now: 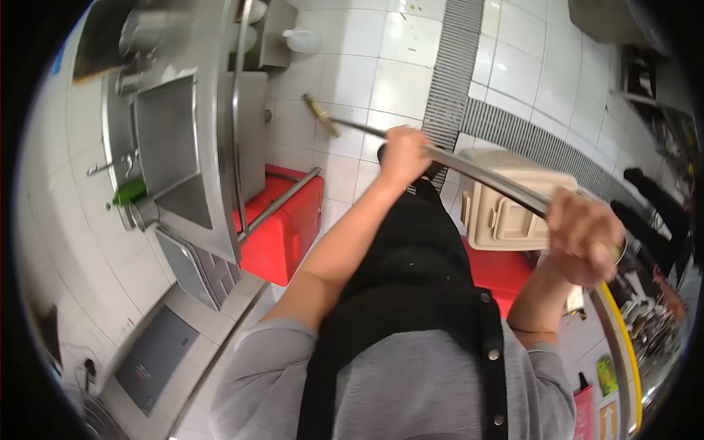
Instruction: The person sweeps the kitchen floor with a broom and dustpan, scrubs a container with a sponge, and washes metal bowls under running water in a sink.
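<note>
In the head view I hold a long-handled floor brush point(480, 172) slantwise in front of my body. My left hand point(405, 156) is closed around the middle of its metal pole. Near the pole's upper end, my right hand point(583, 238) is wrapped round it, slightly blurred. The narrow yellowish brush head point(321, 117) is at the far left end, over the white floor tiles; whether its bristles touch them I cannot tell.
Left stands a steel sink point(167, 121) with a red box point(293, 227) under it. A beige lidded container point(513, 209) is close on my right. A drain grate point(451, 73) crosses the tiled floor point(352, 37). Another person point(686, 293) is at the far right edge.
</note>
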The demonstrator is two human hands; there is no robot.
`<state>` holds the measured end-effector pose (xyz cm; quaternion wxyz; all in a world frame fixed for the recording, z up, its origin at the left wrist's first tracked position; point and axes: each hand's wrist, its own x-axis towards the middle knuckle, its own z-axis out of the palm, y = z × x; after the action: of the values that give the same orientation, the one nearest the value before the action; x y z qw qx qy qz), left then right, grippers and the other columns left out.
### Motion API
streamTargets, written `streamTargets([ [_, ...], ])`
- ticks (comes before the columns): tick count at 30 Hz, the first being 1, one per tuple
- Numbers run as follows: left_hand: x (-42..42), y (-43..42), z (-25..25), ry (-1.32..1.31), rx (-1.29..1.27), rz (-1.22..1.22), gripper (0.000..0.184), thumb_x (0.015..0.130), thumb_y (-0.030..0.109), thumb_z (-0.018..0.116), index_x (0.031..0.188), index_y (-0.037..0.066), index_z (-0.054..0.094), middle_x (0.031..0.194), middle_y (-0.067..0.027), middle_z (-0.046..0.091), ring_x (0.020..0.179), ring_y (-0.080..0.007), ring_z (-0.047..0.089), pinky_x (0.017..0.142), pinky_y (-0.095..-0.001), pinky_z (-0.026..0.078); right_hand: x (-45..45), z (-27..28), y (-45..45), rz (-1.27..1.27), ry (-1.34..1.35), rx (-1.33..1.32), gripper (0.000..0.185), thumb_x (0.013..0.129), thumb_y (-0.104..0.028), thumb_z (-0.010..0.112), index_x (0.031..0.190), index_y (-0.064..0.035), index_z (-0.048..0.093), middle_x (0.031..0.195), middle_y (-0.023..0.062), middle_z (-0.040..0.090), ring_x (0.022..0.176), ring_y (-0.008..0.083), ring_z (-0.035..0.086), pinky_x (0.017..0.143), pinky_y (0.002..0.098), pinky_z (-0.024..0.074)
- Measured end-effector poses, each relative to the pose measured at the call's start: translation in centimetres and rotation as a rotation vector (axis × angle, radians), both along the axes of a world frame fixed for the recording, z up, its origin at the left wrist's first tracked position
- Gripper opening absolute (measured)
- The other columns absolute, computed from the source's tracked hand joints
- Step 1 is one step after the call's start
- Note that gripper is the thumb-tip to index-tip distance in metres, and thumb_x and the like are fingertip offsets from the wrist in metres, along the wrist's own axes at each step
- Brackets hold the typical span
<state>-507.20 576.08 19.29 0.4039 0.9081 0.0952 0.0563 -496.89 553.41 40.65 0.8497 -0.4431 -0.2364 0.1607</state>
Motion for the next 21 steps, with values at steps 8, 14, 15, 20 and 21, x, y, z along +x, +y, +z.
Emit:
streamTargets([
  [8,-10.6,12.3,-15.8,0.587,0.202,-0.109,0.006,0.069,0.004,0.060,0.067,-0.001,0.063,0.068,-0.0226,0.060,0.075,-0.0422,0.060,0.074,-0.0486,0.049,-9.1,-21.7,6.8,-0.108,0.522,-0.128,0.015,0.077,-0.010,0.051,0.067,0.0006,0.052,0.074,0.0127,0.057,0.081,0.0270,0.059,0.089,0.0469,0.0449],
  [14,-15.7,23.3,-22.2,0.988,0.285,-0.079,0.013,0.075,0.012,0.065,0.072,0.000,0.064,0.078,-0.0252,0.062,0.083,-0.0423,0.061,0.075,-0.0468,0.049,-17.1,-32.8,17.0,-0.037,0.699,-0.023,0.014,0.086,-0.007,0.052,0.073,-0.0001,0.054,0.081,0.0087,0.058,0.088,0.0221,0.059,0.100,0.0442,0.0389],
  [15,-16.8,25.6,-22.9,1.026,0.293,-0.065,0.014,0.075,0.013,0.066,0.072,-0.001,0.064,0.078,-0.0248,0.062,0.082,-0.0425,0.061,0.074,-0.0465,0.049,-18.0,-33.6,19.0,0.003,0.683,-0.018,0.012,0.087,-0.005,0.051,0.076,-0.0002,0.054,0.083,0.0074,0.058,0.089,0.0204,0.058,0.100,0.0417,0.0389],
  [20,-22.8,31.1,-26.8,0.928,0.477,0.175,0.037,0.075,0.029,0.074,0.100,0.004,0.065,0.126,-0.0271,0.050,0.116,-0.0435,0.047,0.100,-0.0439,0.040,-20.9,-38.6,26.7,0.104,0.704,-0.022,0.008,0.086,0.006,0.048,0.087,0.0008,0.054,0.086,0.0054,0.057,0.088,0.0138,0.053,0.094,0.0313,0.0413],
  [21,-23.0,30.4,-27.6,0.877,0.499,0.262,0.040,0.075,0.032,0.075,0.103,0.005,0.064,0.130,-0.0271,0.048,0.119,-0.0440,0.044,0.103,-0.0434,0.038,-20.8,-39.2,27.5,0.075,0.654,0.007,0.009,0.086,0.006,0.048,0.086,0.0010,0.055,0.086,0.0053,0.057,0.087,0.0135,0.053,0.093,0.0314,0.0420],
])
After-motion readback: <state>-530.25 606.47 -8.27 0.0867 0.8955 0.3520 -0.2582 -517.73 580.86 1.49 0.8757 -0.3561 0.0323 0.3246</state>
